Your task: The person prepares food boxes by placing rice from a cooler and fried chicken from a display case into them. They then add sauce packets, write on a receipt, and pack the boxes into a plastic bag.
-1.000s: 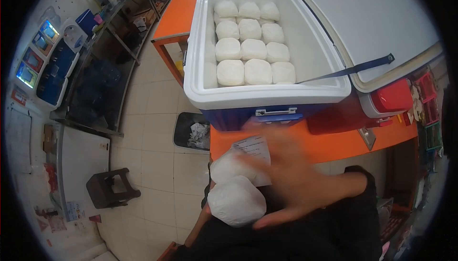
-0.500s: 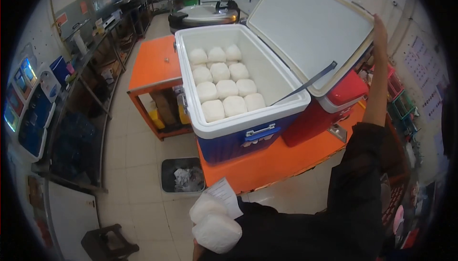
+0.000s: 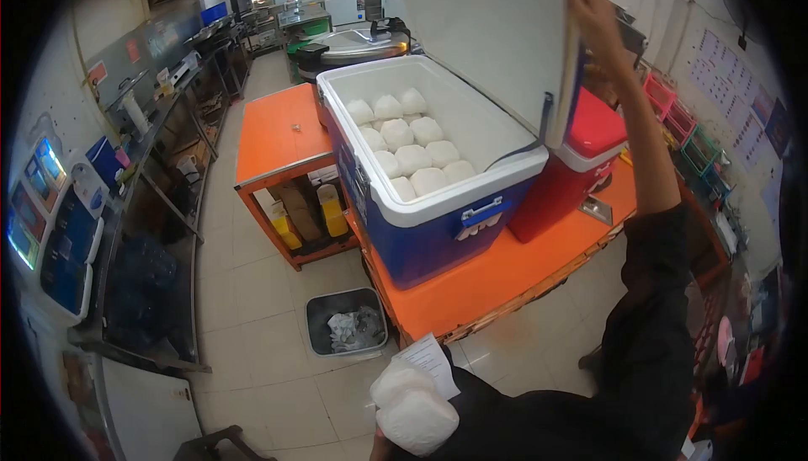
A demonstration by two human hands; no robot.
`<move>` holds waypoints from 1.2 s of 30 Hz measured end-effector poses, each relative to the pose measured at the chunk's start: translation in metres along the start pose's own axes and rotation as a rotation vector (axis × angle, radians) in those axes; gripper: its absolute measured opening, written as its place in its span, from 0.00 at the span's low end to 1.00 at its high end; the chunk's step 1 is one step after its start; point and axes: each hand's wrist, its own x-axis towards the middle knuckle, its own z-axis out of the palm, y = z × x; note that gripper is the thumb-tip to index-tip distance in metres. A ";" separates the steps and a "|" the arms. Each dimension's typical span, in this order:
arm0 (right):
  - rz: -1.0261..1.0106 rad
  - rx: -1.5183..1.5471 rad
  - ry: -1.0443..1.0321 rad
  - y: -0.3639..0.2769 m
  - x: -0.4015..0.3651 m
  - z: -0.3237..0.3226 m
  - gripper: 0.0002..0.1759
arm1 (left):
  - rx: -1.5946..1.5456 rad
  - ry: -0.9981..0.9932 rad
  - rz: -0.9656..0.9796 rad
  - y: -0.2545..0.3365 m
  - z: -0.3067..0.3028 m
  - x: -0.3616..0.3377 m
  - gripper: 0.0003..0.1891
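A blue cooler box with a white rim stands on an orange table. White rounded packets lie inside it in rows. Its hinged lid is tilted up, and my right hand grips the lid's upper edge, fingers wrapped over it. Low in the view, two more white rounded packets rest against my dark sleeve with a printed paper sheet behind them. My left hand holds these from below; most of it is hidden.
Behind the lid stands a red cooler on the orange table. A grey bin with crumpled plastic sits on the tiled floor. An orange cabinet and a large metal-lidded pot are farther back. Steel counters line the left wall.
My right hand has swung the lid up and toward the cooler, so it stands steeper. The view has shifted, and the packets in my left hand appear slightly lower and farther right.
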 end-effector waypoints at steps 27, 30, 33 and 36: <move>0.770 -0.174 -0.535 0.086 -0.400 -0.210 0.48 | 0.297 -0.365 -0.509 -0.208 0.225 0.215 0.41; 1.001 -0.252 -0.347 0.137 -0.399 -0.286 0.50 | 0.405 -0.493 -0.403 -0.270 0.346 0.242 0.39; 0.994 -0.166 -0.057 0.204 -0.408 -0.349 0.43 | 0.470 -0.515 -0.416 -0.316 0.434 0.272 0.39; 1.071 0.318 0.477 0.287 -0.438 -0.385 0.43 | 0.434 -0.383 -0.458 -0.358 0.485 0.326 0.36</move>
